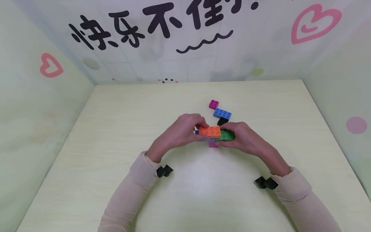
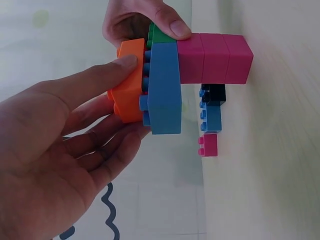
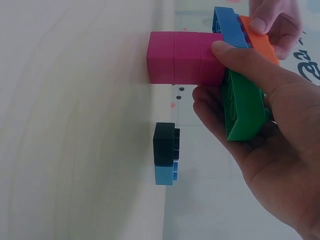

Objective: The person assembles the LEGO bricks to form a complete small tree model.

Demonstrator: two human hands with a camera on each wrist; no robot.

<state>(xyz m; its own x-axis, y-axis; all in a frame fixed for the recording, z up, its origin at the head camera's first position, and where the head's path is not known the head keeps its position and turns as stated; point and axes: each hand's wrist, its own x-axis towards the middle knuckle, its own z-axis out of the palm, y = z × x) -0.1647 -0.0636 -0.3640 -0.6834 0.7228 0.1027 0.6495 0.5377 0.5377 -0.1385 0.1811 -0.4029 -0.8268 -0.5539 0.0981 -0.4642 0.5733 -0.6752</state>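
Pale wood-grain tabletop [image 1: 116,112] meets a back wall [image 1: 162,64] bearing black lettering and a pink heart [image 1: 316,24]; side walls enclose it. Near the tabletop's middle, a column of three magenta bricks [image 2: 215,59] stands upright, already topped by a blue brick [image 2: 166,90] and a green brick [image 3: 246,110]. The left hand [image 1: 188,129] pinches an orange brick [image 1: 210,131] over the blue one, whose studs still show, so that joint looks unfinished. The right hand [image 1: 244,137] grips the green brick. Just beyond, a black brick [image 1: 223,121], a loose blue brick [image 1: 222,113] and a small magenta brick [image 1: 213,104] lie unused, apparently what is left.
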